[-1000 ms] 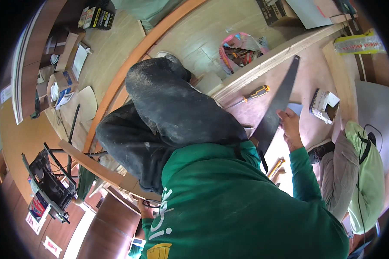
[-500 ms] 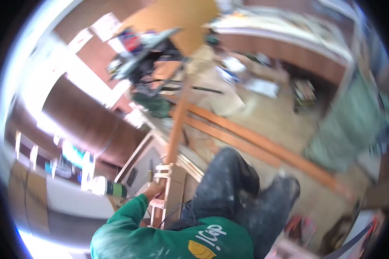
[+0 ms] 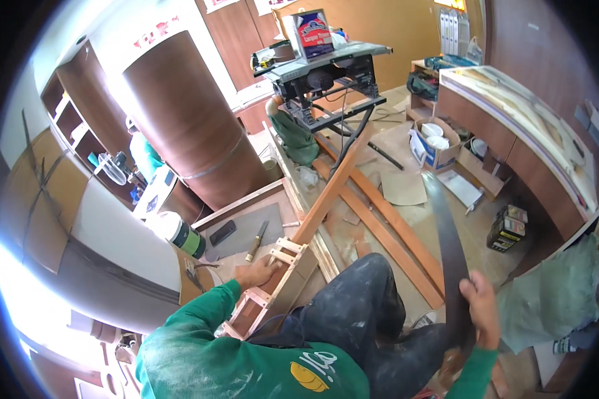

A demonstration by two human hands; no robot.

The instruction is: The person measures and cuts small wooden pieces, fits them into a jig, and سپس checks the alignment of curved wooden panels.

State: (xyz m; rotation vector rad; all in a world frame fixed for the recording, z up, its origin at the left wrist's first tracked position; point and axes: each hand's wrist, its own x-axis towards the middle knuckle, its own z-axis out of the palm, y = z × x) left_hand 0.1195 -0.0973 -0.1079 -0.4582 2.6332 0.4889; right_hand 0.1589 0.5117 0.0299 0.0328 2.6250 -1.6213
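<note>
My left hand rests on the top of a small wooden ladder-like frame that leans beside my left knee. My right hand grips a long, dark, curved strip that rises from my hand toward the floor's middle. My green sleeves and paint-stained dark trousers fill the lower part of the view. A long wooden plank runs from the frame up toward a table saw.
A table saw on a stand is at the top centre, planks lie across the floor, a box of white items and a small can sit right. A curved brown cabinet and a chisel are left.
The view has swung sharply between frames, from the workbench to the floor and saw. The dark strip stays in my right hand; my left hand stays on the wooden frame.
</note>
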